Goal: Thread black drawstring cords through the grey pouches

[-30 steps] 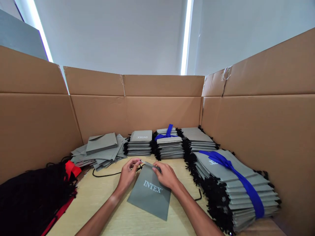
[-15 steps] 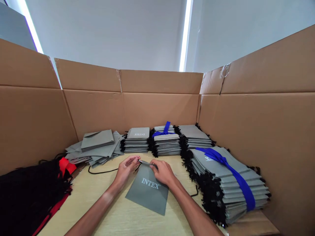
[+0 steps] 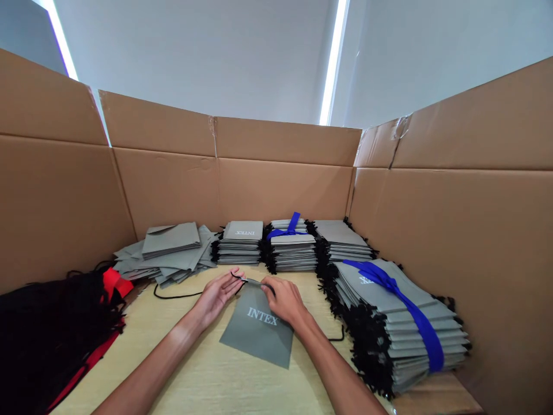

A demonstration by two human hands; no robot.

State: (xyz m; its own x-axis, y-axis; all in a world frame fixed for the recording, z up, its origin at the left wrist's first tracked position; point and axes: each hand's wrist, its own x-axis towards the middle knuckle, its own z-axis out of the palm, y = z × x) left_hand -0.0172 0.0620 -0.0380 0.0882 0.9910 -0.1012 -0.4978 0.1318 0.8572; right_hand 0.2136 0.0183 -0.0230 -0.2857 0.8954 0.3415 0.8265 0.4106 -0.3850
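Note:
A flat grey drawstring pouch [image 3: 257, 340] printed "INTEX" lies tilted on the table in front of me. My right hand [image 3: 283, 298] grips its top edge, thumb and fingers closed on the fabric. At the pouch's top left corner is my left hand [image 3: 219, 293], palm turned up and fingers stretched out. A black cord [image 3: 238, 278] crosses those fingers by the corner; a small pale tip shows there, too small to name. More black cord [image 3: 177, 297] trails over the table left of my left wrist, and a short cord end [image 3: 339, 337] shows beyond my right forearm.
Loose grey pouches [image 3: 170, 242] lie in a heap at back left. Stacked corded pouches [image 3: 239, 248] stand behind my hands, and a blue-tied bundle [image 3: 401, 311] sits at right. Black cords [image 3: 52, 334] with red fabric are piled left. Cardboard walls [image 3: 280, 184] surround the table.
My left hand's fingers have gone from a pinch at the pouch corner to stretched out, and the cord now lies across them. The right hand keeps its grip.

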